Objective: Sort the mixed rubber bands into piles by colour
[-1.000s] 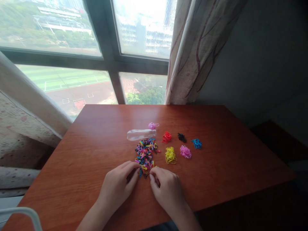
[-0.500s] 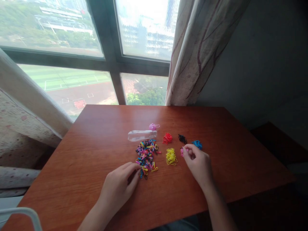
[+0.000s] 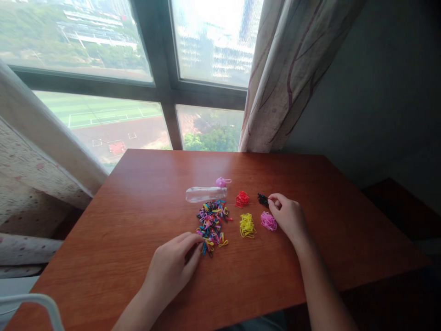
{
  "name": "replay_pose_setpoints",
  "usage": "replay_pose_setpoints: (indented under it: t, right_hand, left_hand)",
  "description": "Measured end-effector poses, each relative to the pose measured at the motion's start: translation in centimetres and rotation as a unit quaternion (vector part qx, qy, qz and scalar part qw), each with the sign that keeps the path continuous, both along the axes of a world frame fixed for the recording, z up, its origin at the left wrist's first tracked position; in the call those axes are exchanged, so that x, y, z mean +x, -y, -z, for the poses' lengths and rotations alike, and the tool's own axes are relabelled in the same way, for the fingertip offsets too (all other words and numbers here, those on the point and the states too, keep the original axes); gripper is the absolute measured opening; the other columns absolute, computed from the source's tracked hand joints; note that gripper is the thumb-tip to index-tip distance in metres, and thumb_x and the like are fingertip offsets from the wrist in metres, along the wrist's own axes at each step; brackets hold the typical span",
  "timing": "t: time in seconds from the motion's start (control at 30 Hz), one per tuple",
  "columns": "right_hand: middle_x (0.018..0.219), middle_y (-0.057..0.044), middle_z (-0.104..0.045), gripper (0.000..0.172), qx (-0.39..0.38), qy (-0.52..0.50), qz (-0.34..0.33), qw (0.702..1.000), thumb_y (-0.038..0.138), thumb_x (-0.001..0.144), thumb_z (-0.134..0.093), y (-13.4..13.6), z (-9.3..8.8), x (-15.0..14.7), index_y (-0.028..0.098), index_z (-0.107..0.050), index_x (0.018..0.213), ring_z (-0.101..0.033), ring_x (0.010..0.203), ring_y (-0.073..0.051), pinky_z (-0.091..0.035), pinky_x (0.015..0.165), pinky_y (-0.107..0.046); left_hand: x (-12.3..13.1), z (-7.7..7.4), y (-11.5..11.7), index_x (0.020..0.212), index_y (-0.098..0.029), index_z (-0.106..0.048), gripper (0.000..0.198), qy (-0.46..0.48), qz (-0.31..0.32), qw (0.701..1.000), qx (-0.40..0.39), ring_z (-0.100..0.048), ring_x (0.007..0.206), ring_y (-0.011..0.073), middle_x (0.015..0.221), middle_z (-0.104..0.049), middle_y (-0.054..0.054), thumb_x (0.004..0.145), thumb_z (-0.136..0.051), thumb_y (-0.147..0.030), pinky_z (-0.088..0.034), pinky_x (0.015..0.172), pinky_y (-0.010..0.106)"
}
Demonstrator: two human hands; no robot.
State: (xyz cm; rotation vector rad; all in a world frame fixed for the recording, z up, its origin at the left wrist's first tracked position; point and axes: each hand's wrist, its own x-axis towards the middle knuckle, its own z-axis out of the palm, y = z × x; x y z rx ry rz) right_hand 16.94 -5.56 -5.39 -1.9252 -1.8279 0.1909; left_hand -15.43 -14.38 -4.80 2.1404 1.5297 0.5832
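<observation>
My left hand rests on the wooden table, fingers loosely curled, fingertips touching the near end of a mixed pile of coloured rubber bands. My right hand is pinched at the small black pile; I cannot make out what is between its fingers. Sorted piles lie nearby: red, yellow and pink. My right hand hides the blue pile.
A clear plastic bottle lies on its side behind the mixed pile, a pink cap beside it. Curtains hang at left and right of the window. A white chair back shows at bottom left.
My right hand left the mixed pile, went right to the pink pile, then on to the black pile. The left hand stayed put. The camera shifted slightly.
</observation>
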Motion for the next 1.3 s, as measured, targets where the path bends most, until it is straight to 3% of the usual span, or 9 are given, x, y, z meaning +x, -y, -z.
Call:
replay_pose_setpoints:
  t: [0.3, 0.63, 0.93, 1.3]
  right_hand:
    - [0.065, 0.000, -0.065, 0.020, 0.084, -0.055, -0.029, 0.995, 0.031, 0.090, -0.052, 3.6, -0.4, -2.7, 0.021, -0.069, 0.087, -0.060, 0.058, -0.016, -0.039, 0.060, -0.025]
    - [0.075, 0.000, -0.068, 0.016, 0.042, -0.140, -0.146, 0.978, 0.018, 0.093, -0.050, 9.7, 1.2, -9.4, 0.021, -0.066, 0.091, -0.063, 0.065, -0.015, -0.041, 0.063, -0.023]
    - [0.076, 0.000, -0.068, 0.016, 0.035, -0.143, -0.153, 0.977, 0.016, 0.092, -0.049, 10.6, 1.7, -10.6, 0.022, -0.064, 0.091, -0.062, 0.065, -0.015, -0.039, 0.064, -0.024]
    - [0.076, -0.001, -0.068, 0.017, 0.024, -0.132, -0.160, 0.978, 0.017, 0.092, -0.049, 10.6, 1.6, -10.5, 0.023, -0.065, 0.090, -0.063, 0.068, -0.016, -0.040, 0.066, -0.024]
  left_hand:
    - [-0.2, 0.7, 0.0, 0.097, -0.026, -0.065, 0.016, 0.007, 0.003, 1.000, 0.004, -0.067, 0.080, 0.0159, 0.090, -0.070, -0.001, 0.095, -0.049, -0.027, -0.047, 0.071, 0.025]
    - [-0.2, 0.3, 0.5, 0.095, -0.026, -0.064, 0.016, -0.016, 0.016, 1.000, 0.015, -0.066, 0.079, 0.0158, 0.087, -0.068, -0.001, 0.094, -0.048, -0.025, -0.046, 0.069, 0.024]
    - [0.1, 0.6, 1.2, 0.099, -0.026, -0.064, 0.013, -0.067, 0.008, 0.996, 0.050, -0.066, 0.078, 0.0174, 0.087, -0.067, 0.000, 0.090, -0.057, -0.033, -0.047, 0.065, 0.025]
    - [0.2, 0.7, 0.9, 0.096, -0.027, -0.064, 0.013, -0.074, 0.008, 0.995, 0.067, -0.067, 0.079, 0.0175, 0.089, -0.067, 0.000, 0.093, -0.053, -0.034, -0.048, 0.065, 0.025]
